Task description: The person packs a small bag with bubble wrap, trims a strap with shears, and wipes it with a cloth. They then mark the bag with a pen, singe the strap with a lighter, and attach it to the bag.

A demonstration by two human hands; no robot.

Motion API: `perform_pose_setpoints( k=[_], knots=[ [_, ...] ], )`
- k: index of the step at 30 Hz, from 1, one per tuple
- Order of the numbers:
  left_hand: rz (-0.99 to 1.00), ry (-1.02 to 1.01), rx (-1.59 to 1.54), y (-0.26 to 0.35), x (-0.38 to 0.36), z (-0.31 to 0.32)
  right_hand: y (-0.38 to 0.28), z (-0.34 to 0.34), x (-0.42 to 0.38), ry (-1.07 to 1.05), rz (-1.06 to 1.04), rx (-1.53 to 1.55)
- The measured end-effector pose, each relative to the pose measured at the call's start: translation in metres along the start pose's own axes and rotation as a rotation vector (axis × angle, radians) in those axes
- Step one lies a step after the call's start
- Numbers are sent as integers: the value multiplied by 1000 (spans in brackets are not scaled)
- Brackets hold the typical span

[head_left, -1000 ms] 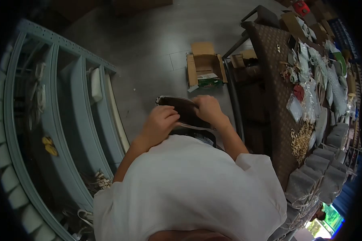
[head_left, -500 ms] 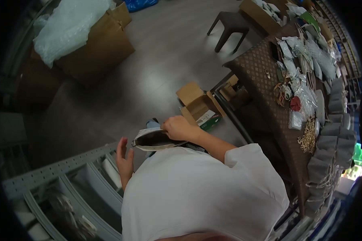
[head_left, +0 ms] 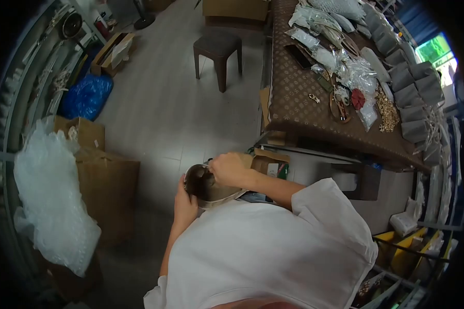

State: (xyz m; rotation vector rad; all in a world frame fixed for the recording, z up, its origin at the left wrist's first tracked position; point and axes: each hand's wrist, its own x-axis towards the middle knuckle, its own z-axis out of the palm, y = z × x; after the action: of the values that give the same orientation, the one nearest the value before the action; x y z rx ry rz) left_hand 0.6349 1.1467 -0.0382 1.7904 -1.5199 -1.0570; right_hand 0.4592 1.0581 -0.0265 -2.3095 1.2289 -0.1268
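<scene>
The open, pale-rimmed bag with a dark inside [head_left: 211, 194] is held up in front of the white shirt [head_left: 263, 242], over the grey floor [head_left: 165, 123] and well apart from the brown patterned worktop [head_left: 294, 110], beyond its near left corner. The left hand [head_left: 185, 205] grips the bag's left side, its fingers narrow around the wall. The right hand [head_left: 229, 170] has its fingers curled together on the upper right rim; their tips are hidden. Just beyond the right forearm, an open cardboard box [head_left: 263, 154] is on the floor near that corner. On the worktop, a small gold-coloured metal piece [head_left: 314, 98] rests toward the near left corner, and a gold-coloured chain heap [head_left: 387, 112] lies toward the right edge, near a red round piece [head_left: 358, 98].
</scene>
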Motion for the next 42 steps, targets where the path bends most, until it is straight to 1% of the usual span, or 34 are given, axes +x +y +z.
perform_pose_setpoints(
  k=[2, 4, 5, 7, 8, 9, 11, 12, 14, 15, 16, 17, 20, 22, 23, 24, 25, 26, 27, 28, 29, 30, 31, 32, 33, 34, 35, 36, 37, 39, 40, 41, 42],
  knots=[
    [69, -46, 88, 19, 61, -17, 20, -25, 47, 101, 18, 20],
    [-8, -37, 46, 40, 106, -34, 34, -45, 86, 140, -1, 8],
    [14, -65, 62, 40, 133, -39, 42, -55, 103, 163, 29, 17],
    [74, 43, -103, 29, 189, -55, 55, -73, 135, 104, -33, 21],
    [99, 69, -161, 34, 214, -63, 61, -75, 150, 115, -8, 22],
    [111, 49, -162, 40, 238, -66, 65, -72, 165, 114, 13, 42],
    [53, 25, -70, 50, 283, -67, 80, -72, 189, 117, 44, 59],
    [61, 16, -73, 53, 305, -63, 90, -76, 199, 143, 93, 72],
    [67, -24, 132, 61, 350, -57, 119, -97, 226, 182, 149, 90],
    [76, -38, 144, 71, 375, -54, 136, -113, 236, 180, 238, 101],
    [99, -149, 167, 82, 396, -51, 150, -123, 243, 166, 332, 124],
    [122, -260, 185, 93, 417, -48, 162, -133, 252, 167, 351, 143],
    [209, -311, 134, 127, 494, -31, 205, -180, 279, 281, 440, 73],
    [246, -348, 142, 157, 552, -16, 225, -212, 285, 355, 462, 106],
    [249, -376, 154, 171, 576, -6, 235, -224, 287, 360, 486, 106],
    [254, -401, 156, 182, 599, 6, 245, -234, 289, 456, 489, 173],
    [321, -415, 131, 193, 623, 20, 255, -243, 289, 554, 491, 239],
    [389, -426, 108, 203, 645, 32, 266, -253, 288, 563, 514, 245],
    [398, -447, 113, 214, 665, 41, 277, -265, 286, 744, 497, 483],
    [405, -429, 145, 227, 685, 53, 293, -274, 284, 927, 467, 716],
    [410, -408, 174, 240, 704, 66, 314, -280, 281, 938, 480, 712],
    [413, -420, 170, 256, 721, 79, 338, -281, 277, 995, 579, 689],
    [408, -378, 167, 273, 736, 91, 362, -280, 271, 1043, 678, 671],
    [400, -331, 174, 283, 750, 99, 388, -282, 265, 1029, 719, 660],
    [383, -320, 133, 285, 774, 112, 412, -284, 264, 1040, 717, 673],
    [404, -314, 129, 293, 797, 126, 443, -295, 261, 1074, 757, 651],
    [428, -251, 135, 298, 817, 133, 468, -306, 263, 1112, 802, 641],
    [444, -197, 149, 308, 835, 138, 491, -322, 265, 1148, 824, 586],
    [448, -207, 165, 321, 853, 142, 516, -336, 268, 1155, 834, 601],
    [411, -144, 217, 352, 878, 145, 568, -356, 276, 1291, 813, 431],
    [403, -150, 231, 363, 893, 148, 596, -364, 279, 1340, 817, 337],
    [425, -120, 200, 374, 912, 151, 625, -373, 284, 1390, 810, 235],
    [449, -86, 167, 388, 927, 157, 654, -380, 287, 1412, 860, 220]
  ],
)
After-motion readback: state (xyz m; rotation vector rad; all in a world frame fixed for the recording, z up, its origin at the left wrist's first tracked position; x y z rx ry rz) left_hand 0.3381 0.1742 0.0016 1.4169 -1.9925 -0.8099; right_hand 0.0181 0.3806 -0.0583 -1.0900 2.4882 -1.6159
